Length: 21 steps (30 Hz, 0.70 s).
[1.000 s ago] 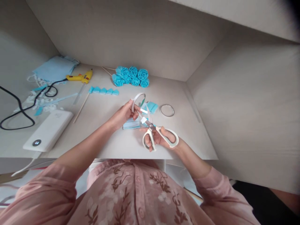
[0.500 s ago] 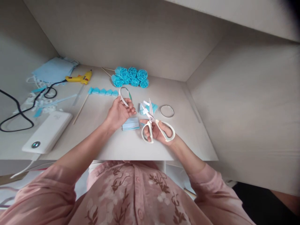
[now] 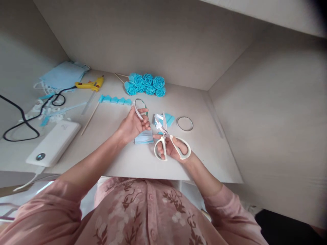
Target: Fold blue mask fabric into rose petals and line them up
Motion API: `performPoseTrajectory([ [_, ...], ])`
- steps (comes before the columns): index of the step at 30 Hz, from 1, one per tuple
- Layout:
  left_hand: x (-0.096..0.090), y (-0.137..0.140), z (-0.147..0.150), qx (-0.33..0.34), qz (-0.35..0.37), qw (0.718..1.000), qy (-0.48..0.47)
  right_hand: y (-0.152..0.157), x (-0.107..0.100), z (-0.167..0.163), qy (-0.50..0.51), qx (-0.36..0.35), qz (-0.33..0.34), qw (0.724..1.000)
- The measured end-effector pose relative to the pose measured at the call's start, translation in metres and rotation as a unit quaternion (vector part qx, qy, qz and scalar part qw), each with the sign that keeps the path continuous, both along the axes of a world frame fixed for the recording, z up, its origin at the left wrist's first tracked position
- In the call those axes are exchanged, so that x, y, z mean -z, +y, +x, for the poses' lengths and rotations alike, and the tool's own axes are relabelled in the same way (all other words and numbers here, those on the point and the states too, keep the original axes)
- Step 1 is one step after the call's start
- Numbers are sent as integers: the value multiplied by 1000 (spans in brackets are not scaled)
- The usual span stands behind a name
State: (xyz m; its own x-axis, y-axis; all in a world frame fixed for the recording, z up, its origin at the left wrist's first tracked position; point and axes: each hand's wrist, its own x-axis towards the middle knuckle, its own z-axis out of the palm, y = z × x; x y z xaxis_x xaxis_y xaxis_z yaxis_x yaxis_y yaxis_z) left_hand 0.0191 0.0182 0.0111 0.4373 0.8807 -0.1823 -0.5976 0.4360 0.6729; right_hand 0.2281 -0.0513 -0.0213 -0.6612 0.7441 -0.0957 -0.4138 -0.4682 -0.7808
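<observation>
My left hand [image 3: 135, 125] is closed round a narrow roll of tape [image 3: 138, 110], pale on the near side with some green inside. The scissors [image 3: 165, 134] with white handles are in my right hand [image 3: 171, 148], fingers through the loops and blades parted, pointing away from me. A small white strip [image 3: 158, 125] lies at the blades, apparently stuck to one of them. Beyond the blades is a folded blue piece [image 3: 169, 119]. Below my left hand lies a pale blue folded stack [image 3: 143, 137], partly covered. A thin ring [image 3: 185, 124] rests right of the scissors.
A scalloped blue strip [image 3: 116, 100] joins a wooden stick [image 3: 90, 119]. Several blue roses [image 3: 147, 80] lie at the back. On the left are a yellow glue gun [image 3: 90, 84], a white power bank [image 3: 54, 143], a black cable [image 3: 22, 115], and stacked face masks [image 3: 63, 75]. Panels enclose the desk.
The view has shifted slightly, so the desk things sit a little further right and lower. The tape roll has turned a little in my left hand. The scissors stay parted in my right hand.
</observation>
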Motion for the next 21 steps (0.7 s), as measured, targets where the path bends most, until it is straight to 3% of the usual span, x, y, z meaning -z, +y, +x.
performPoseTrajectory([
  [10,1,-2,0,-77,14,997,-5,-2,-2,-2,21,-3,-19,1000],
  [16,1,-3,1,-57,44,997,6,-3,-4,-2,23,-9,-16,1000],
  [21,4,-5,0,-9,84,993,87,-4,-2,-3,16,-40,-19,999],
])
